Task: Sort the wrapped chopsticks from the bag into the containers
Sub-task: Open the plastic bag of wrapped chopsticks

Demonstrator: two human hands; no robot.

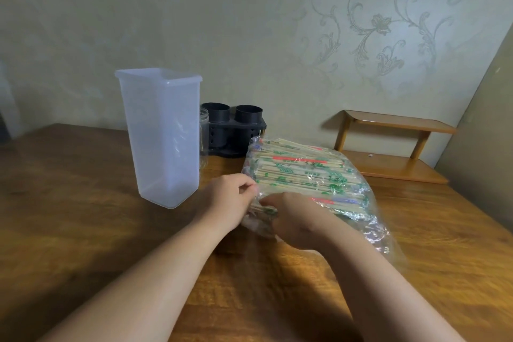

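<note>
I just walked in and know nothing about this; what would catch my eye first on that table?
The clear bag stuffed with wrapped chopsticks, lying right of centre on the wooden table, with the left hand pinching its end and the right hand at the same end. Just left of it stands a tall, empty see-through container, with a black two-cup holder behind.

Pinched in my left hand (224, 200), bag (369, 219): clear film; chopsticks (302, 175) inside pale bamboo, wrappers printed green, some with red bands, one bluish. Translucent bluish-white box (159, 136); clear jar (204, 130); black holder (236, 130). Brown table (83, 203) with dark wood grain; honey-orange wood shelf (394, 166); pale greenish-beige wall (249, 22) with a scrolling floral pattern.
</note>
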